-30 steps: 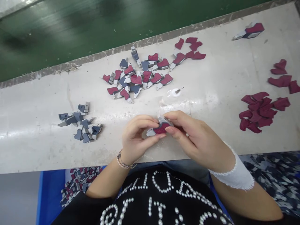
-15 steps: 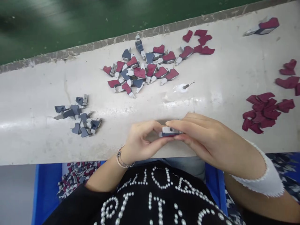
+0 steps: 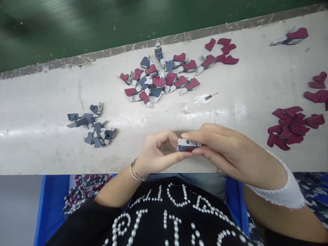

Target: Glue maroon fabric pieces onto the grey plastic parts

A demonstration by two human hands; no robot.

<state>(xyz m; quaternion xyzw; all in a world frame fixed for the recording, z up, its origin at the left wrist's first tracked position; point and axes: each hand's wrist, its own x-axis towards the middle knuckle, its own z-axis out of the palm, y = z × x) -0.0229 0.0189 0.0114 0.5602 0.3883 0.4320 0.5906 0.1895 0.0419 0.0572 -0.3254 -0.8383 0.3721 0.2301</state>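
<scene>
Below, a blue bin [image 3: 51, 208] of parts [image 3: 87, 193], both hands' fingers [image 3: 210, 135] pinching a grey-maroon piece [image 3: 186, 145].

**One part [image 3: 187, 145] in hand, seventeen in the heap [image 3: 159, 82]**

A left hand [image 3: 156, 153] and a right hand [image 3: 225, 153] hold that one part between them. On the white bench [image 3: 38, 150], the heap has twelve red-topped parts [image 3: 171, 78] and five gray parts [image 3: 156, 92]. Five loose red pieces [image 3: 224, 41] lie just beside it. One more red-topped part [image 3: 289, 37] sits alone in the far corner. Roughly fifteen red pieces [image 3: 289, 128] overlap at the right, too tangled for an exact count. About eight gray pieces [image 3: 89, 118] lie at the left. There is one small pick [image 3: 211, 96] on one white blob [image 3: 203, 99], one beaded bracelet [image 3: 137, 174] and one white sleeve [image 3: 276, 188].
</scene>
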